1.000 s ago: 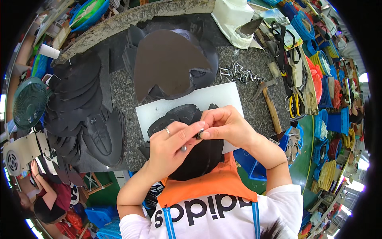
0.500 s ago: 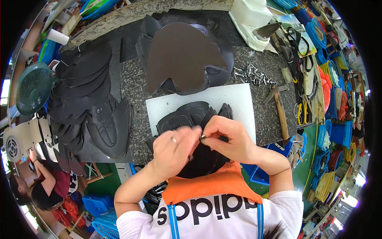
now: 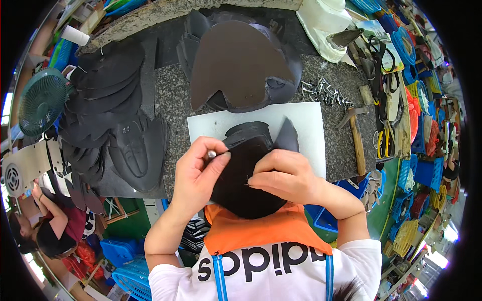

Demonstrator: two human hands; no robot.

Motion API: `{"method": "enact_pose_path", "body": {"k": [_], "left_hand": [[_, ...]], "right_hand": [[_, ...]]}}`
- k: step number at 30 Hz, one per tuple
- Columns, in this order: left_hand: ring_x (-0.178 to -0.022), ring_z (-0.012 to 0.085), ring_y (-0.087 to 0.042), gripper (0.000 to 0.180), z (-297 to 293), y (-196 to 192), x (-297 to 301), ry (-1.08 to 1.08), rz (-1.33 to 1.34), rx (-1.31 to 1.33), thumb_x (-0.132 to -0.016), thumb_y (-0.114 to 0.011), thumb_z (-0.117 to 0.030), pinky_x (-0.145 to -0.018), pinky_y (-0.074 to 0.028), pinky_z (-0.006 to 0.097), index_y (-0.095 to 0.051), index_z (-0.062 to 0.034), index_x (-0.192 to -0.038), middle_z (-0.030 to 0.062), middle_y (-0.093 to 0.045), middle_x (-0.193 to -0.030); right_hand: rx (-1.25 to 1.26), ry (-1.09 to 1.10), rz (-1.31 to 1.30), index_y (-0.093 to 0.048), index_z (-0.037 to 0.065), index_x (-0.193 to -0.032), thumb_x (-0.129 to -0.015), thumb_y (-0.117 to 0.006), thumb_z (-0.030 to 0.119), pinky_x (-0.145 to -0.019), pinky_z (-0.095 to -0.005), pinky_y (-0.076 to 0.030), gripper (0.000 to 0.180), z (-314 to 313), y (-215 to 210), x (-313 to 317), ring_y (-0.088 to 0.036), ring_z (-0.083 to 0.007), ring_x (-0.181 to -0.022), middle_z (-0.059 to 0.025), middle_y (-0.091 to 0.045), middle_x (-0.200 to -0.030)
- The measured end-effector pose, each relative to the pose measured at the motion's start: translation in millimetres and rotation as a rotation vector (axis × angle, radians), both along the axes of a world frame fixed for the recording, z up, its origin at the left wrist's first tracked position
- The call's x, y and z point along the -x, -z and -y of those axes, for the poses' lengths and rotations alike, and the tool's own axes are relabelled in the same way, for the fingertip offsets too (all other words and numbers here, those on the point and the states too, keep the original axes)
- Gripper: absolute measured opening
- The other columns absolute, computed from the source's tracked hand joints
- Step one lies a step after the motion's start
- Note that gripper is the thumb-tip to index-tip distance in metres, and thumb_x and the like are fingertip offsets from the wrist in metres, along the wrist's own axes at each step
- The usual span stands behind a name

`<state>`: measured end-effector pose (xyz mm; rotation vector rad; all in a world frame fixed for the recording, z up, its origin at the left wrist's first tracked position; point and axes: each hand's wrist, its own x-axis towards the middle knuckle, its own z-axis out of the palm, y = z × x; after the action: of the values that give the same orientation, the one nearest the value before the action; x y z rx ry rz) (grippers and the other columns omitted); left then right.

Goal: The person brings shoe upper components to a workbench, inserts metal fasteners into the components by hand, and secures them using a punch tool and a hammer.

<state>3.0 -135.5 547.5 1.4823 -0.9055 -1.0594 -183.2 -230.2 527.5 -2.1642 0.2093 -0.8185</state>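
Observation:
A soft black piece (image 3: 248, 175), curved like a shoe upper, lies over the near edge of the white board (image 3: 311, 120). My left hand (image 3: 193, 168) pinches its left edge between thumb and fingers; a small silvery thing shows among the curled fingers, and I cannot tell whether it is a ring. On the right, my right hand (image 3: 288, 175) has thumb and forefinger closed on a tiny shiny metal piece (image 3: 247, 180) against the black surface. A pointed black flap (image 3: 287, 136) stands up beyond the right hand.
A stack of dark moulded pieces (image 3: 241, 65) lies beyond the board. Small metal parts (image 3: 326, 94) are heaped to its right, near a hammer (image 3: 356, 140) and yellow-handled scissors (image 3: 384, 143). More black pieces (image 3: 108, 110) and a green fan (image 3: 44, 102) are left. Another person (image 3: 55, 231) sits lower left.
My hands have moved apart: the left went up and left to the piece's edge, the right slightly down. The black piece has turned, showing more of its smooth dark face.

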Motion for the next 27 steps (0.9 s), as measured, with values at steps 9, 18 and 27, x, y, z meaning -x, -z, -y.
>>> {"method": "enact_pose_path", "body": {"k": [9, 18, 27], "left_hand": [[-0.063, 0.0008, -0.05, 0.017, 0, -13, 4, 0.067, -0.474, -0.179, -0.085, -0.066, -0.009, -0.052, -0.04, 0.016, -0.068, -0.0014, -0.101, -0.0026, -0.062, -0.078], [-0.072, 0.0048, -0.053, 0.017, 2, -13, 9, 0.152, -0.451, -0.06, -0.082, -0.065, 0.002, -0.062, -0.042, 0.018, -0.066, 0.0033, -0.099, 0.0058, -0.062, -0.098], [-0.083, 0.0087, -0.056, 0.026, -1, -8, 28, 0.127, -0.38, 0.084, -0.07, -0.068, 0.015, -0.073, -0.046, 0.022, -0.058, 0.0027, -0.09, 0.0097, -0.058, -0.102]], "right_hand": [[-0.016, -0.001, 0.022, -0.067, 0.006, -0.086, -0.065, -0.075, 0.004, -0.053, -0.0265, -0.045, 0.022, 15, -16, 4, -0.058, -0.0167, -0.064, -0.0033, -0.057, -0.077], [-0.473, 0.175, -0.122, -0.062, 0.004, -0.079, -0.065, -0.078, 0.003, -0.057, -0.0273, -0.047, 0.021, 7, -30, 6, -0.06, -0.0189, -0.065, -0.0059, -0.059, -0.077], [-0.161, 0.092, -0.045, -0.06, 0.005, -0.083, -0.064, -0.08, 0.006, -0.057, -0.0264, -0.048, 0.028, 13, -18, 15, -0.06, -0.019, -0.064, -0.008, -0.061, -0.081]]}}
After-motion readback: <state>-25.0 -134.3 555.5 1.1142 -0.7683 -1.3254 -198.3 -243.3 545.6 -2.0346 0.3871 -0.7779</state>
